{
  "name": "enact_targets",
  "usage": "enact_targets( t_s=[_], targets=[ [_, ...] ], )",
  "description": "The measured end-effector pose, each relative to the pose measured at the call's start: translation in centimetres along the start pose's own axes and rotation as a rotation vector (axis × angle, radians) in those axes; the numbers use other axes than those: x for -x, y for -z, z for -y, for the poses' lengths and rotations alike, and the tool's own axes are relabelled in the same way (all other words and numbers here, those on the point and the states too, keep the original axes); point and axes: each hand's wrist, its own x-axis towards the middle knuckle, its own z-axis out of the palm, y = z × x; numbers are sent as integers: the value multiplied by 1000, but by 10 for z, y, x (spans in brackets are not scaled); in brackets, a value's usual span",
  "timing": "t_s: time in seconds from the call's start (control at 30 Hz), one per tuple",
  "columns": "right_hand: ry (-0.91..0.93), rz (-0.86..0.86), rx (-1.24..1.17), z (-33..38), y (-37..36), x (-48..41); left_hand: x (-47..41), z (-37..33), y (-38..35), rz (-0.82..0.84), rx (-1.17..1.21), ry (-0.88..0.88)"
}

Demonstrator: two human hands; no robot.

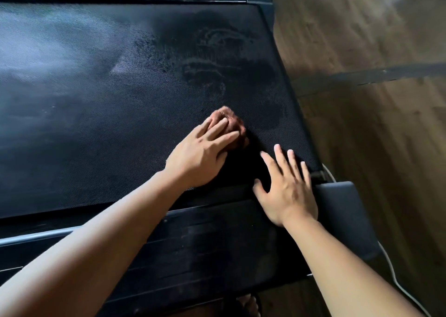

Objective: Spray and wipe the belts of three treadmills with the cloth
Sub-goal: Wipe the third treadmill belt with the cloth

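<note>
A black textured treadmill belt fills most of the view, with wet spray marks and smears toward its right end. My left hand presses flat on a bunched brown cloth lying on the belt, fingers fairly straight over it. To its right, my right hand lies flat with spread fingers on the belt's near right corner and holds nothing. No spray bottle shows.
The treadmill's dark side rail runs along the near edge, with a grey end cap at its right. A white cable trails on the wooden floor. A bare foot stands below the rail.
</note>
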Motion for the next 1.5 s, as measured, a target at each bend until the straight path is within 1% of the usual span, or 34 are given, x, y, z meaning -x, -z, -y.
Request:
enact_targets(
  t_s=[0.13, 0.23, 0.37, 0.47, 0.53, 0.63, 0.77, 0.83, 1.0, 1.07, 1.17, 1.27, 1.37, 1.43, 1.5],
  targets=[
    [0, -11, -4, -1, 0, 0, 41, 23, 5, 27, -29, 2],
    [2, -15, -1, -1, -1, 1, 45, 59, 11, 16, -28, 89],
    [4, -16, -3, -1, -1, 0, 15, 88, 24, -39, -30, 301],
    [4, -13, 3, -1, -1, 0, -32, 81, 23, -57, -52, 364],
    [1, -2, 2, -1, 0, 1, -59, 66, 21, -43, -69, 341],
    [3, 20, 5, 1, 2, 1, -79, 36, 13, -30, -60, 228],
    [1, 34, 8, 1, 4, 0, -64, 3, 1, 41, 1, 92],
    [7, 37, 13, 1, 4, 0, -45, -4, -3, 56, 25, 60],
    [10, 13, 6, 0, 3, 1, 15, -15, 0, 9, 16, 148],
    [8, 4, -4, 0, 2, 1, 32, -4, 2, 3, -3, 199],
    [8, -14, -6, 0, 1, 1, 36, 27, 11, -35, 19, 324],
    [13, -21, -11, 0, 0, 1, 14, 67, 20, -101, -17, 391],
    [14, -22, -15, 0, 0, 1, -31, 99, 26, -107, -22, 432],
    [13, -12, -14, 0, 0, 1, -67, 103, 27, -104, -26, 415],
    [21, -2, -19, 0, 1, 1, -99, 89, 26, -113, -4, 379]
  ],
)
